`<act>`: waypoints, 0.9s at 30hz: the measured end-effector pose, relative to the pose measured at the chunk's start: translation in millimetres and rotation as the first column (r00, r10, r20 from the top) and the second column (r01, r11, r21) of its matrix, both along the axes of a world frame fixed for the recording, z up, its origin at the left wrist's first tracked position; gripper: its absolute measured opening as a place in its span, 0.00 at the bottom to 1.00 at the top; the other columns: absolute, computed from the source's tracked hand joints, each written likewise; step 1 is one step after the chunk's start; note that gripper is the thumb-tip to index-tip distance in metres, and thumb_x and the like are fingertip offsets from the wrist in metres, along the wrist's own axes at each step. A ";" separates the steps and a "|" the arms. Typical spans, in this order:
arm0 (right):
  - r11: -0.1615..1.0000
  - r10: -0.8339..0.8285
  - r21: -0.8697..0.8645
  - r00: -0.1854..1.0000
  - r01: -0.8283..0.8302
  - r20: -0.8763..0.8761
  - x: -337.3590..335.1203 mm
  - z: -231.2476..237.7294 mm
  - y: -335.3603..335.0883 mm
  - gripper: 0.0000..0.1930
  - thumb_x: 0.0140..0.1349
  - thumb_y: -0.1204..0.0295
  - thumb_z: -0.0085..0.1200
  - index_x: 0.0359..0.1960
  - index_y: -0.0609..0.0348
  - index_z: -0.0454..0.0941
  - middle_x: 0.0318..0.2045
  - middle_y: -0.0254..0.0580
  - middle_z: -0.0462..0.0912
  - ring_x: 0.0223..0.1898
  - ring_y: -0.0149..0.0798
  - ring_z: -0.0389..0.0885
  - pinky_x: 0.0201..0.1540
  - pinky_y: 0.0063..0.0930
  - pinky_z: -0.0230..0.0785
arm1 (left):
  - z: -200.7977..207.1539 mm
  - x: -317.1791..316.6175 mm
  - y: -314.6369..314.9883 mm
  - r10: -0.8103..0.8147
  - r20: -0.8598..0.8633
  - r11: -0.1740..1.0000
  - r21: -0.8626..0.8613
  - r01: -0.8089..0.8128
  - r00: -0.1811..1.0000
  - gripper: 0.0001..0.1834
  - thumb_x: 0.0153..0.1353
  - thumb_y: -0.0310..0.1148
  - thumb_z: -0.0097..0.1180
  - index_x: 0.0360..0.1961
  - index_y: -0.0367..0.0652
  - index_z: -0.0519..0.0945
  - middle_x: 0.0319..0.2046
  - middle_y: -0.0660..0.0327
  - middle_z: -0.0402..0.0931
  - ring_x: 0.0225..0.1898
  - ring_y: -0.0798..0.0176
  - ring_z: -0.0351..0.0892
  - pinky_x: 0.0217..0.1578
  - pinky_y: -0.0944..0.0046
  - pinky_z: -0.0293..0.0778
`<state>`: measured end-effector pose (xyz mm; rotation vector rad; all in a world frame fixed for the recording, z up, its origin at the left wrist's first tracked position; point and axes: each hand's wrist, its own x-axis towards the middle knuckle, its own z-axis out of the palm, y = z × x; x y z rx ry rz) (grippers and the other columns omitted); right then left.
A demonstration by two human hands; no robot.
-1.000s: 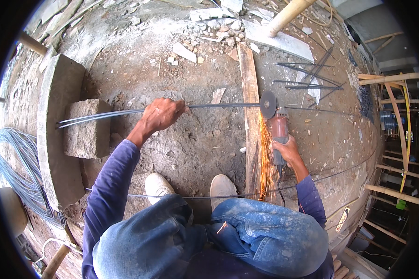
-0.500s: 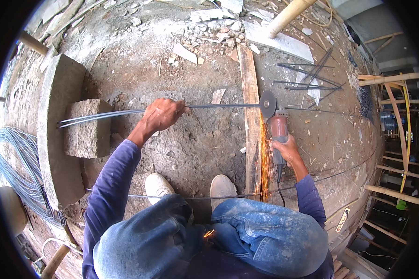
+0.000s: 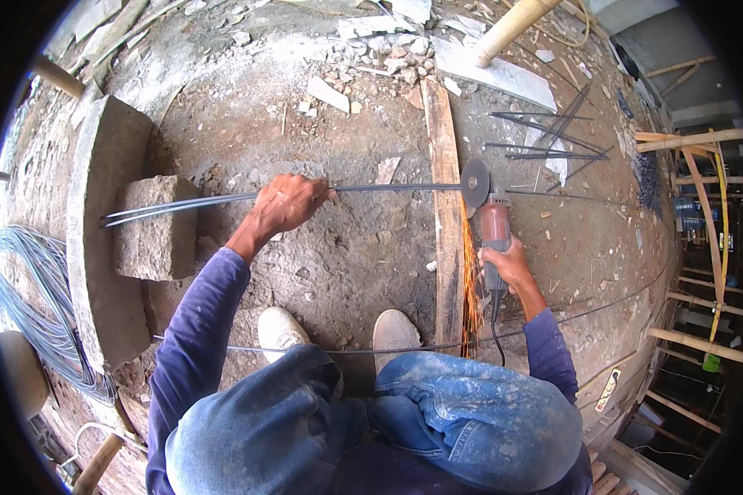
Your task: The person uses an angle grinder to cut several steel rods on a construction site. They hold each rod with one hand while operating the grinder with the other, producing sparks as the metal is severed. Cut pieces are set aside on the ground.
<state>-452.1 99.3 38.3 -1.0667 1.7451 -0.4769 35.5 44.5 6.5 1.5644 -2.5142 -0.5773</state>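
My left hand [image 3: 287, 202] is closed around several thin metal rods [image 3: 388, 188], which run across the ground from left to right. Their left ends rest over a rough concrete block [image 3: 158, 227] and reach a long concrete beam [image 3: 107, 239]. A wooden plank [image 3: 446, 223] lies crosswise under the rods' right part. My right hand [image 3: 508, 266] grips an angle grinder [image 3: 495, 224] with its fingers wrapped round the body. The grinder's disc [image 3: 475, 183] meets the rods just right of the plank, and orange sparks [image 3: 470, 305] stream toward me.
Short cut rods [image 3: 553, 148] lie in a loose pile beyond the grinder. A coil of wire [image 3: 41, 305] sits at the left. The grinder's cord [image 3: 497, 330] trails toward my knees. Another long rod [image 3: 351, 351] crosses by my shoes. Bamboo poles [image 3: 706, 140] stand at the right.
The spark stream has become thinner, and the sparks by my knees are gone. Both hands and the grinder stay almost in the same place.
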 end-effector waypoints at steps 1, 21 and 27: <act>1.000 0.000 0.015 1.000 0.000 -0.011 -0.2 0.8 0.0 0.18 0.56 0.73 0.68 0.48 0.63 0.80 0.30 0.39 0.87 0.27 0.32 0.85 0.30 0.33 0.80 | -0.5 -0.2 0.0 0.001 0.000 1.000 -0.003 -0.001 1.000 0.21 0.82 0.52 0.53 0.43 0.44 0.84 0.26 0.47 0.83 0.29 0.39 0.86 0.33 0.41 0.79; 1.000 0.008 0.000 1.000 -0.008 -0.005 -3.8 -5.4 0.8 0.20 0.57 0.72 0.70 0.50 0.64 0.80 0.32 0.40 0.87 0.28 0.34 0.86 0.32 0.34 0.81 | -0.1 -0.2 -0.3 0.005 0.015 1.000 0.024 -0.005 1.000 0.21 0.82 0.51 0.52 0.44 0.44 0.84 0.27 0.48 0.84 0.30 0.40 0.86 0.33 0.41 0.79; 1.000 0.002 -0.001 1.000 -0.002 0.013 -5.7 -4.2 6.1 0.21 0.55 0.72 0.70 0.50 0.63 0.80 0.33 0.39 0.87 0.28 0.34 0.86 0.32 0.35 0.81 | -1.6 0.2 -0.3 0.003 0.011 1.000 0.016 -0.003 1.000 0.21 0.82 0.51 0.52 0.45 0.45 0.85 0.27 0.48 0.84 0.29 0.40 0.86 0.33 0.42 0.80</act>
